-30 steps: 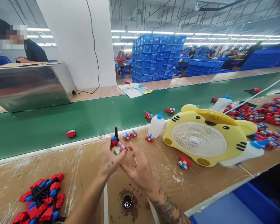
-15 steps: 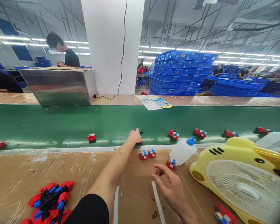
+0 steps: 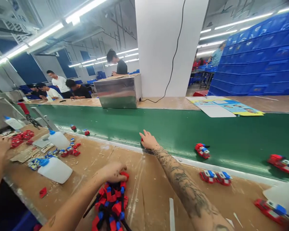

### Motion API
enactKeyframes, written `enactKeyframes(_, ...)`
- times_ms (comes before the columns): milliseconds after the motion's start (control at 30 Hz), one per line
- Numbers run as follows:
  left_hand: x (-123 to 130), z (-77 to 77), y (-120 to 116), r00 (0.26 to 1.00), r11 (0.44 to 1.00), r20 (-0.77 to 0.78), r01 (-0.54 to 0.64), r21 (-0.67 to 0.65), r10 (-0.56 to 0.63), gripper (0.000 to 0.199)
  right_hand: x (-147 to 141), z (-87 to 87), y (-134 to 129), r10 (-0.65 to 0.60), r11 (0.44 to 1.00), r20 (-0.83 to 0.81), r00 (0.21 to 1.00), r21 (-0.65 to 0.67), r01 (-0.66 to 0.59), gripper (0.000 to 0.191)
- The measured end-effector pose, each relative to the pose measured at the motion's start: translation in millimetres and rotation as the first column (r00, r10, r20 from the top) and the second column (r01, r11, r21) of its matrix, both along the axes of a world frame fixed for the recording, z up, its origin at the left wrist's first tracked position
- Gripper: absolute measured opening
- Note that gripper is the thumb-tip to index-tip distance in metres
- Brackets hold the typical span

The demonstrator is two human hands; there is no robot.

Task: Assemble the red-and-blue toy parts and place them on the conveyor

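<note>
My left hand point(image 3: 114, 171) is on a pile of red, blue and black plastic toy parts point(image 3: 110, 205), its fingers curled around a red part point(image 3: 124, 176) at the top. My tattooed right arm stretches to the green belt, where my right hand point(image 3: 149, 140) has a small red toy part point(image 3: 142, 140) at its thumb and fingers; the hand hides most of that part. To its right, a red, white and blue toy vehicle point(image 3: 202, 150) lies on the belt. Two more toy vehicles point(image 3: 215, 177) sit side by side on the table's edge.
A green conveyor belt point(image 3: 168, 123) runs across. Left on the table are white bottles point(image 3: 55, 170) with blue caps and many small toy pieces; another person's hand point(image 3: 0, 146) is beside them. Printed cards point(image 3: 226, 106) and a metal box point(image 3: 119, 91) lie beyond the belt.
The view has turned left. My left hand has gone from the belt to the pile of parts. My right hand has moved from above the table to the red part on the belt.
</note>
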State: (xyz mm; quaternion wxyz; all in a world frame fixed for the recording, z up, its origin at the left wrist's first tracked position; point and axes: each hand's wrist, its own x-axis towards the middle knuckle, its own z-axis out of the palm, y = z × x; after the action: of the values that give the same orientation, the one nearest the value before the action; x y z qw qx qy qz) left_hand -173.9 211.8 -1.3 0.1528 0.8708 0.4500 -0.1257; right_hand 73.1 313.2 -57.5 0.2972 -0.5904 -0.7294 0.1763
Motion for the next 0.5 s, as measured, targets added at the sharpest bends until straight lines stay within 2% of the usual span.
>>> enactKeyframes(100, -1, -18.3, -7, 1.000, 1.000, -0.014, -0.006, 0.014, 0.006, 0.031, -6, -6.8, 5, 0.014, 1.000, 0.029, 0.999, -0.026, -0.013, 0.026)
enactKeyframes(200, 16, -29.8, 0, 0.999, 1.000, -0.041, -0.016, 0.011, 0.017, 0.027, 7, -2.5, -20, 0.042, 0.999, 0.008, 0.999, -0.003, -0.042, 0.023)
enactKeyframes(267, 29, -30.3, 6, 0.998, 1.000, -0.070, 0.003, -0.006, -0.004, 0.021, 24, 6.2, -55, 0.059, 0.998, -0.030, 0.998, 0.035, -0.058, 0.027)
enactKeyframes(367, 48, -24.0, 11, 0.992, 0.997, -0.098, 0.073, -0.020, -0.075, 0.017, 54, 22.7, -130, 0.071, 0.992, -0.082, 0.994, 0.110, -0.062, 0.038)
enactKeyframes(500, 76, -17.0, -6, 0.976, 0.976, -0.036, 0.215, 0.019, -0.215, 0.016, 87, 37.4, -232, 0.126, 0.961, -0.258, 0.958, 0.270, -0.054, 0.049)
